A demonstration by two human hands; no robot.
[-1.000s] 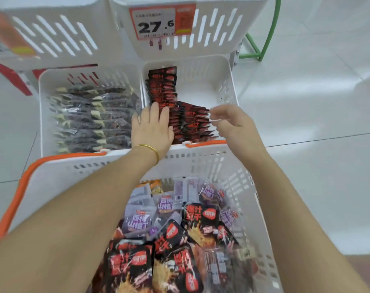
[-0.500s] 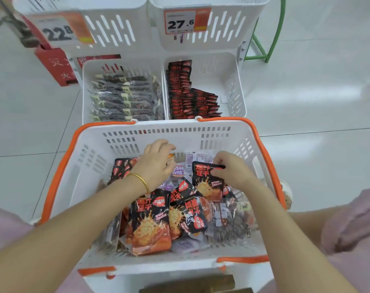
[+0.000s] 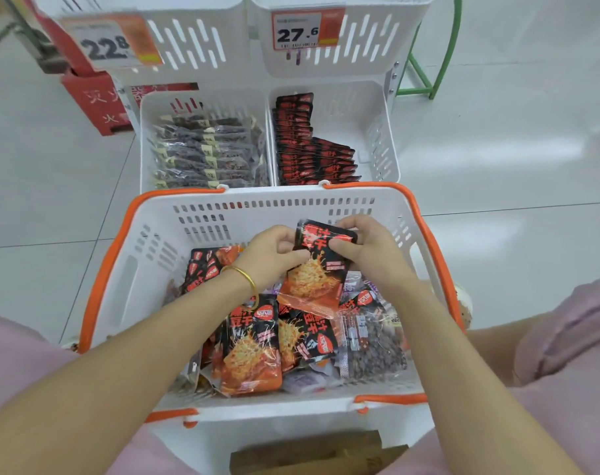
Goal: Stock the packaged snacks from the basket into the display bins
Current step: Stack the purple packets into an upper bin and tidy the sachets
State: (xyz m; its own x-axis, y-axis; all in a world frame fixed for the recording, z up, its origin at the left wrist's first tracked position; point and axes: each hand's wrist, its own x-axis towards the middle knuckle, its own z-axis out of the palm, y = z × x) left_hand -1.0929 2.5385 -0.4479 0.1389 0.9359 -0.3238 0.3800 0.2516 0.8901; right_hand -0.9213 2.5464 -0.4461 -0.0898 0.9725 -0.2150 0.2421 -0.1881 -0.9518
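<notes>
Back from the right-hand bin [image 3: 384, 142], over the basket [image 3: 147, 269] now. Holds one red snack packet [image 3: 321, 258] raised above the pile, top edge pinched by curled fingers of left hand [image 3: 274, 255] and right hand [image 3: 370, 252] together. Looks ready to join the matching packets in that bin.

White, orange-rimmed basket [image 3: 147, 255]; black-red snack packets [image 3: 254, 341]

On my feed a thin gold bangle [image 3: 247, 282] rings the wrist just behind the left hand [image 3: 274, 255], smooth and plain. Both forearms run bare from the hands to the bottom edge, that of the right hand [image 3: 370, 252] too. A pale pink garment [image 3: 566, 344], soft and creased into folds, shows at the lower left and lower right corners.
</notes>
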